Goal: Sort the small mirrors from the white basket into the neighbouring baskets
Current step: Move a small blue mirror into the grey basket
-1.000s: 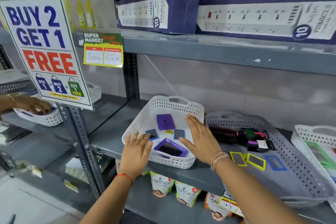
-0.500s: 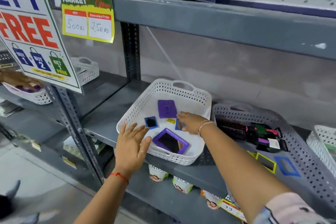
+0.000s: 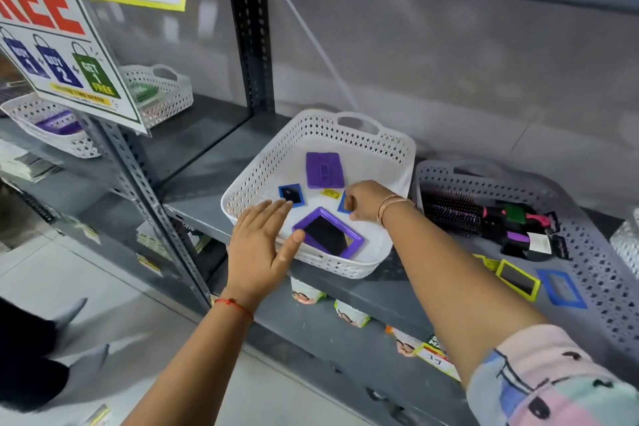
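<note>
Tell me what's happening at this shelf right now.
A person is sorting small mirrors out of a white basket. The right hand is closed over a small blue-framed mirror inside it, while the left hand rests open on the near rim. Three mirrors lie in the grey basket alongside.

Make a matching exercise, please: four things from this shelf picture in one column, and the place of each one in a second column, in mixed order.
Things
1. large purple-framed mirror
2. purple mirror lying face down
3. yellow-framed mirror
4. hairbrush

Places
A. back part of the grey basket
B. front part of the white basket, near the left hand
C. back part of the white basket
D. front part of the grey basket, beside a blue-framed mirror

Pairs: 1-B, 2-C, 3-D, 4-A
</note>
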Motion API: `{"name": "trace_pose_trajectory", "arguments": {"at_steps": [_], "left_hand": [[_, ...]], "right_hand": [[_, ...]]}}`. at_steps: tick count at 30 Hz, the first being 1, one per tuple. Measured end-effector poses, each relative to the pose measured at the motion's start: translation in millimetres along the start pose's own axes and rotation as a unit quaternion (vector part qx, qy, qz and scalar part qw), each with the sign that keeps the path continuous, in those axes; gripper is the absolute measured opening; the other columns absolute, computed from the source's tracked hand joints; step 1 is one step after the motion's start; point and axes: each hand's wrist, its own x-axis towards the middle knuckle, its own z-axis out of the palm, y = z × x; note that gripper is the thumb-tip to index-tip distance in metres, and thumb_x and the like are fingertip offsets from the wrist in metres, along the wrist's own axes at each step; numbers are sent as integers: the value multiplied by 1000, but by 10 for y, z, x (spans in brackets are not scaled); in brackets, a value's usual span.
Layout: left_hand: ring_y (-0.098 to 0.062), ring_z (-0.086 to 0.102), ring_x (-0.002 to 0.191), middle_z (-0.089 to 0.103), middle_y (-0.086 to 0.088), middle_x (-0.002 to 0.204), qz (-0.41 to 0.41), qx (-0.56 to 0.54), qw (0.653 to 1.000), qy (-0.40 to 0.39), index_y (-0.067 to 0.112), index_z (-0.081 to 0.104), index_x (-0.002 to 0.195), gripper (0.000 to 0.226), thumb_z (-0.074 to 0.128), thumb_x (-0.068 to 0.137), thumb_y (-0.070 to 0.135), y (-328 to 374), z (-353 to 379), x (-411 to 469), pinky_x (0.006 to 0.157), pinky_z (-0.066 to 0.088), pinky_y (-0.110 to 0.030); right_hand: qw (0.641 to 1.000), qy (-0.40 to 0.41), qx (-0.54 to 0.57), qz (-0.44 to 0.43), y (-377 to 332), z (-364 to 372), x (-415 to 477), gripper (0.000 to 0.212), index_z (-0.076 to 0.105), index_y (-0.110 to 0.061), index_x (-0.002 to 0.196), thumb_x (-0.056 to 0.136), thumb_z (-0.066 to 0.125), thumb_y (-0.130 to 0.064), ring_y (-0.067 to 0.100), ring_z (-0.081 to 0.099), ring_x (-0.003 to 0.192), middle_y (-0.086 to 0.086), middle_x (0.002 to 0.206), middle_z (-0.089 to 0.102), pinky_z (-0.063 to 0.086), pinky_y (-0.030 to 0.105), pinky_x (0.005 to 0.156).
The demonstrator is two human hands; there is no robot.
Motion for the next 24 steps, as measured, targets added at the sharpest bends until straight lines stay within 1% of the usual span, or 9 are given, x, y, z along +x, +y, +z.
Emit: {"name": "trace_pose_trajectory", "arguments": {"at_steps": [5,9,12,14,16,20,21,23,24], "left_hand": [[-30,49,122,61,-11,124,8,9,1000,-2,12,56,123,86,12,81,73,-38,-10,-8,104,29,-43],[-30,48,122,62,-12,123,6,28,1000,-11,12,57,121,88,12,80,75,-30,-15,9,105,26,-42],[-31,48,122,61,-14,123,0,49,999,-14,10,59,119,92,12,77,77,-10,-23,28,106,25,-42],[-31,48,122,60,-14,125,-12,57,998,-16,10,58,119,95,12,75,80,9,-29,31,107,24,-41],[-31,46,124,59,-15,126,-18,62,998,-16,9,57,120,99,12,72,82,49,-27,15,109,23,-42],[-35,47,122,59,-20,125,-9,74,997,-12,4,57,119,102,13,72,82,125,-28,22,109,25,-46],[-36,48,121,59,-21,123,-7,75,997,-11,2,58,117,102,13,72,82,145,-27,25,109,25,-47],[-37,49,120,59,-23,122,-7,72,997,-9,0,58,116,104,13,71,83,170,-26,22,108,25,-47],[-38,49,119,59,-23,122,-6,70,997,-9,0,58,116,105,12,71,83,180,-24,10,108,25,-47]], "right_hand": [[1000,12,12,9,-27,-15,-30,37,57,-3,115,80,67,-10,33,58,109,18,121,61,48,37,96],[999,34,37,15,-42,-31,-65,41,54,-4,117,78,67,-7,33,57,110,18,121,59,47,34,92],[994,58,91,10,-44,-81,-129,57,48,-4,129,76,70,-3,32,55,116,18,128,56,45,34,97],[986,95,139,1,-46,-147,-215,63,47,-3,131,74,72,-1,32,53,119,19,131,55,42,34,100],[972,143,187,-11,-25,-217,-359,59,51,0,127,72,73,2,33,54,117,20,128,57,41,32,99],[955,202,217,-27,51,-282,-635,66,44,-1,134,73,71,3,30,51,120,19,134,53,32,17,93],[952,205,225,-27,81,-285,-702,69,42,-3,136,74,71,3,28,49,123,17,136,50,31,16,96],[945,220,241,-29,158,-295,-852,72,40,-7,138,74,70,3,25,46,127,14,140,47,30,20,103],[938,238,251,-30,215,-294,-950,72,41,-8,137,73,71,4,25,46,127,14,140,47,31,19,102]]}}
